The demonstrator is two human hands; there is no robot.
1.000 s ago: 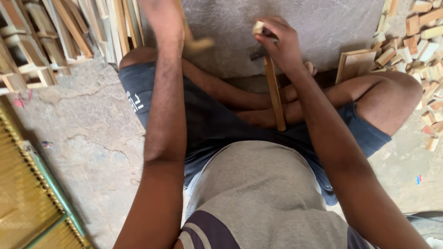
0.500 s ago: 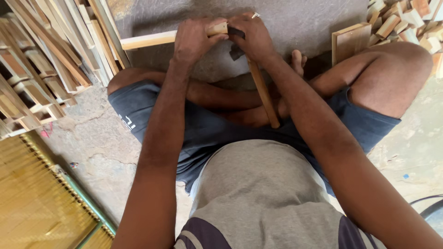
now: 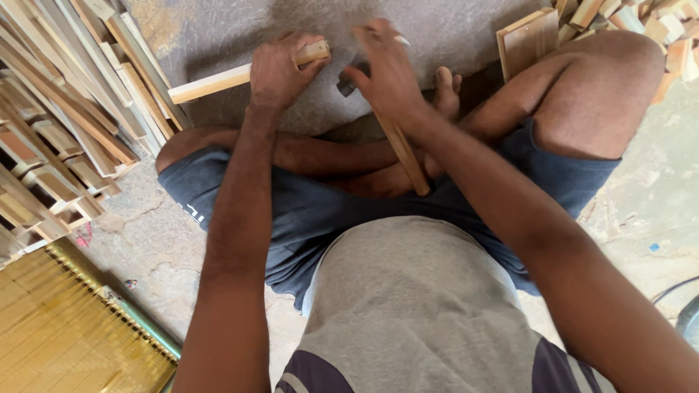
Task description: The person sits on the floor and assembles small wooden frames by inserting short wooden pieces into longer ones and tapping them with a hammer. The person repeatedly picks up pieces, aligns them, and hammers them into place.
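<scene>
Right hand (image 3: 386,73) now blurred over the strip end, gripping hammer (image 3: 400,145), left hand (image 3: 280,69) clasping wood strip (image 3: 211,82)

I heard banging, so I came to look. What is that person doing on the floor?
A person sits cross-legged on the grey floor mat. Their left hand grips a long pale wooden strip lying on the mat. Their right hand holds a wooden-handled hammer close to the strip's end. Stacks of pale wooden slats lie on the left, small wooden blocks on the right.

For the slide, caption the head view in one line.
Seated cross-legged, left hand grips a wooden strip; right hand holds a wooden-handled hammer beside it.
</scene>
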